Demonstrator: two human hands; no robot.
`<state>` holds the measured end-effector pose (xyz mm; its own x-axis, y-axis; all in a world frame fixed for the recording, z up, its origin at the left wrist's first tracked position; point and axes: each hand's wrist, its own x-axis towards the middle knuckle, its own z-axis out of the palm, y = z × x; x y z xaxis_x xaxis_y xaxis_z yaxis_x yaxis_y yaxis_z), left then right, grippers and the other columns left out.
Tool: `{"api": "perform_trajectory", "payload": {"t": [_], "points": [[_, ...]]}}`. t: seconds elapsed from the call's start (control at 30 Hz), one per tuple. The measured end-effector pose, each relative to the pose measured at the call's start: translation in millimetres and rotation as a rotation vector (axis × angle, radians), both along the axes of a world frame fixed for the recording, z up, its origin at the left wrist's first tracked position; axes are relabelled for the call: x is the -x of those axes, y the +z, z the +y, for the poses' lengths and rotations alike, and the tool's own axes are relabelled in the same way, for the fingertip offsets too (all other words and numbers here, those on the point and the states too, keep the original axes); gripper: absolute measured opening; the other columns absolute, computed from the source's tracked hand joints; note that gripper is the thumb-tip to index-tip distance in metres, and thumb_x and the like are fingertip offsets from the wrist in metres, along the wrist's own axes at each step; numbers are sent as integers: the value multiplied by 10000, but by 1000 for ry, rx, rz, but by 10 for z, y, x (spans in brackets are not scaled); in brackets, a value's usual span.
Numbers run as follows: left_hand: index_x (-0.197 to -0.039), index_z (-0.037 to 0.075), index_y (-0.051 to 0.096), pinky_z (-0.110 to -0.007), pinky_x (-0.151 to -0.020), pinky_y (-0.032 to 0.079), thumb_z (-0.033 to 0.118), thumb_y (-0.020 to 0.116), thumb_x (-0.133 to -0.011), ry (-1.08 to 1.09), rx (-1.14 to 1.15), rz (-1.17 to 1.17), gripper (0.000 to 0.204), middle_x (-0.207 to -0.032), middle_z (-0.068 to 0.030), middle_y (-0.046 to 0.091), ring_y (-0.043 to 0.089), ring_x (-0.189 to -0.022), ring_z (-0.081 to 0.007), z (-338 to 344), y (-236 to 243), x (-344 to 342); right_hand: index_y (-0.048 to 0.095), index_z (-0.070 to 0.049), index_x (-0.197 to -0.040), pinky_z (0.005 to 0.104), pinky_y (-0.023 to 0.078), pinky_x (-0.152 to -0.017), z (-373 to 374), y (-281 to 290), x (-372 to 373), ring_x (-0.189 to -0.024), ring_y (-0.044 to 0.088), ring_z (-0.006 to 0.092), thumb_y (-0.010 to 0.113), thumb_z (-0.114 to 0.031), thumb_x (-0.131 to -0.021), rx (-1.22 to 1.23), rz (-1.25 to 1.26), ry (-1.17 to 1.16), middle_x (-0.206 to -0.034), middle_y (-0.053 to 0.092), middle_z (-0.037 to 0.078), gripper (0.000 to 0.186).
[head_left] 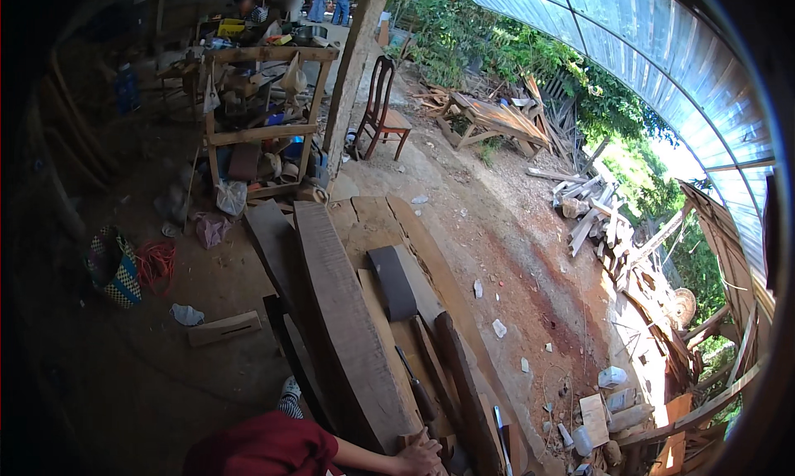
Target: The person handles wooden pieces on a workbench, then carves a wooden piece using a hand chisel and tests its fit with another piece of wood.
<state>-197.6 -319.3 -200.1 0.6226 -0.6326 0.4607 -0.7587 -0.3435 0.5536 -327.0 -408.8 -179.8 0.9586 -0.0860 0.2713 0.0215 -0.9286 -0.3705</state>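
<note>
My left hand (419,457) is at the bottom edge, its arm coming out of a dark red sleeve (261,445). The fingers are curled down by the end of a long brown plank (341,298), and what they grip is hidden. Just past it lies a tool with a dark handle (423,401) and a thin metal shaft, perhaps a chisel. Right of that rests a rough dark wood strip (460,376). A slim tool with a shiny blade (500,430) lies farther right. A dark rectangular piece (392,282) sits on the boards beyond. My right hand is out of view.
A wide wooden slab (431,265) lies under the boards. Left are a loose wood piece (224,329), a checkered basket (122,269) and red cord (156,265). Ahead stand a cluttered wooden frame (263,134), a post (348,86) and a chair (385,115). Scrap wood (600,219) piles right.
</note>
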Motion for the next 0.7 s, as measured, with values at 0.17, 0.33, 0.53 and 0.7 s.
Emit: {"api": "perform_trajectory", "payload": {"t": [0.17,0.33,0.53,0.7], "points": [[-788,119,635,-586,-999,199,300,526,-751,234,-235,-98,216,-1044,-80,567,500,-1055,-223,1096,-53,-1077,426,-72,-1289,444,412,-913,877,-77,-1182,-1144,468,371,678,-320,-740,-40,126,52,-1286,461,183,653],[-754,111,634,-495,-1029,259,253,545,-685,527,-68,-47,181,-941,-86,582,549,-960,-267,2386,-17,-2409,530,-58,-1152,371,386,-920,1945,-114,-2775,-1170,492,296,581,-454,-778,23,-151,283,-1195,567,87,547],[-721,109,618,-469,-1029,276,216,559,-657,647,-158,-46,138,-882,-78,588,554,-925,-268,3114,38,-3289,490,-58,-1187,386,355,-958,2618,-29,-3707,-1250,403,290,588,-435,-777,-129,-132,366,-1248,523,115,566],[-722,112,629,-484,-1034,268,201,552,-674,645,-149,-78,128,-857,-64,590,559,-883,-257,2815,11,-3001,462,-65,-1202,384,346,-976,2349,-15,-3361,-1264,383,278,582,-431,-789,-148,-7,319,-1280,492,111,564]]}}
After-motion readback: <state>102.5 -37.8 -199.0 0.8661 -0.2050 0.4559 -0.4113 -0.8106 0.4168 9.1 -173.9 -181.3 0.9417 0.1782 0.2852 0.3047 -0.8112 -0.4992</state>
